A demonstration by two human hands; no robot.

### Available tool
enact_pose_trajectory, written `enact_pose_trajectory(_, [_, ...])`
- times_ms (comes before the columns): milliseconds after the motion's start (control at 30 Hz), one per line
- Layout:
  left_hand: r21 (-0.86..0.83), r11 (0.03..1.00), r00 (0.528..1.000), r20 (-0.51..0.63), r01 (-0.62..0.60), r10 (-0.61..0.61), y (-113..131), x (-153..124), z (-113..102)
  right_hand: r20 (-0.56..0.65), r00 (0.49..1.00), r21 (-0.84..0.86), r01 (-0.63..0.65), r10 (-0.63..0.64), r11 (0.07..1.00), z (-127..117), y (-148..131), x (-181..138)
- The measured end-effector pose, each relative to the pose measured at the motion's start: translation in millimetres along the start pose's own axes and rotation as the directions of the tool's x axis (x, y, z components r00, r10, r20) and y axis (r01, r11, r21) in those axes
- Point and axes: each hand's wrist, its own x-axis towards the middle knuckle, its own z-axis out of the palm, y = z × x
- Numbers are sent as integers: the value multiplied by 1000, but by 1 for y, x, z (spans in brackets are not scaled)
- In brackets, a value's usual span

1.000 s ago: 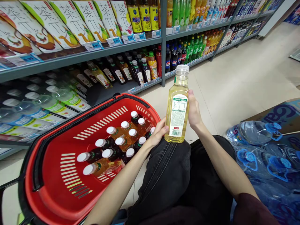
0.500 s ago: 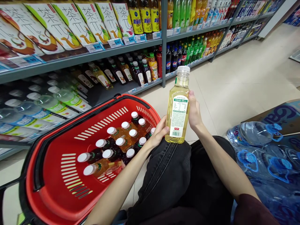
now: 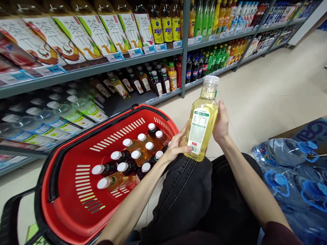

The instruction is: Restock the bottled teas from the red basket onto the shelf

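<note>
Right beside the red plastic shopping basket [image 3: 63, 190], just off its far right rim, both hands hold a clear plastic bottle of pale yellow drink [image 3: 201, 129] with a white cap and a white-and-green label. The bottle leans slightly, cap tipped away and to the right, and its label faces the camera. The right hand [image 3: 221, 124] is closed around the bottle's right side at mid-height, its thumb lying up along the edge. The left hand [image 3: 176, 146] grips the lower part, with its thumb pressed on the label near the barcode. The bottle's base sits close over a knee in black denim trousers [image 3: 189, 197]; whether it touches cannot be told. Inside the basket, at its far end, stands a cluster of white-capped amber drink bottles [image 3: 133, 156]. Beyond the basket runs a grey metal shelf [image 3: 102, 68] stocked with drinks. Well to the right of the basket lie large clear water jugs with blue handles [image 3: 283, 153].
</note>
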Motion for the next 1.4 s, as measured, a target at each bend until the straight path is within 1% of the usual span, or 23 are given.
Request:
enact_pose_trajectory(33, [-30, 999, 1000, 11, 18, -18, 0, 1, 0, 93, 994, 84, -71, 63, 994, 0, -2, 3])
enact_pose_trajectory(100, [-70, 996, 999, 28, 47, -45, 0, 4, 1, 253, 954, 199, -213, 160, 957, 0, -5, 9])
enact_pose_trajectory(133, [-84, 995, 998, 34, 58, -55, 0, 5, 1, 288, 939, 229, -259, 188, 938, 0, -5, 11])
enact_pose_trajectory(200, [-105, 992, 997, 41, 66, -62, 0, 5, 2, 276, 936, 267, -292, 217, 918, 0, -6, 13])
enact_pose_trajectory(267, [-96, 994, 998, 37, 51, -47, 2, 4, 3, 237, 945, 274, -289, 227, 917, 1, -5, 12])
enact_pose_trajectory(367, [-10, 1000, 999, 30, 23, -23, 4, 1, 4, 167, 964, 254, -245, 207, 936, 0, 0, 7])
enact_pose_trajectory(467, [62, 998, 997, 77, 26, -31, 4, -1, 4, 64, 976, 211, -219, 210, 953, -2, 8, 4])
enact_pose_trajectory(533, [55, 998, 993, 109, 44, -49, 3, -2, 3, 2, 977, 157, -211, 214, 965, -3, 13, 2])
enact_pose_trajectory(600, [23, 998, 991, 120, 64, -67, 2, -3, 3, -32, 981, 113, -189, 193, 975, -2, 15, 1])
enact_pose_trajectory(667, [-19, 996, 990, 114, 90, -87, 1, -3, 4, 0, 984, 130, -178, 180, 975, -2, 10, 1])
enact_pose_trajectory(800, [-124, 978, 979, 142, 166, -148, 3, -3, 7, 141, 978, 245, -184, 153, 952, -4, -9, 1])
enact_pose_trajectory(867, [-155, 973, 977, 157, 172, -148, 3, -2, 7, 198, 971, 262, -185, 135, 947, -6, -15, 1])
enact_pose_trajectory(967, [-164, 973, 978, 162, 160, -133, 2, 0, 5, 253, 961, 265, -176, 108, 948, -10, -15, 3])
enact_pose_trajectory(1033, [-180, 969, 973, 185, 169, -135, 2, 1, 5, 288, 951, 252, -190, 114, 949, -13, -12, 3])
enact_pose_trajectory(1133, [-231, 953, 966, 215, 195, -146, 0, 0, 5, 374, 917, 187, -220, 138, 957, -19, -9, 4])
enact_pose_trajectory(1200, [-230, 951, 963, 221, 205, -155, -2, -1, 3, 409, 905, 163, -200, 118, 966, -22, -9, 3])
enact_pose_trajectory(1233, [-205, 959, 966, 210, 197, -153, -1, 0, 1, 392, 915, 165, -168, 92, 972, -23, -9, 2])
enact_pose_trajectory(1267, [-159, 972, 972, 187, 176, -145, 1, 1, -2, 347, 936, 169, -122, 57, 978, -24, -10, 0])
enact_pose_trajectory(1333, [-28, 995, 990, 108, 97, -94, 13, 9, -7, 186, 981, 132, 23, -47, 991, -24, -12, -5])
enact_pose_trajectory(1367, [50, 998, 997, 65, 41, -44, 25, 15, -8, 101, 988, 68, 111, -118, 991, -23, -13, -8])
enact_pose_trajectory(1400, [134, 991, 999, 33, -15, 11, 39, 22, -7, 37, 980, -30, 195, -194, 980, -23, -14, -11])
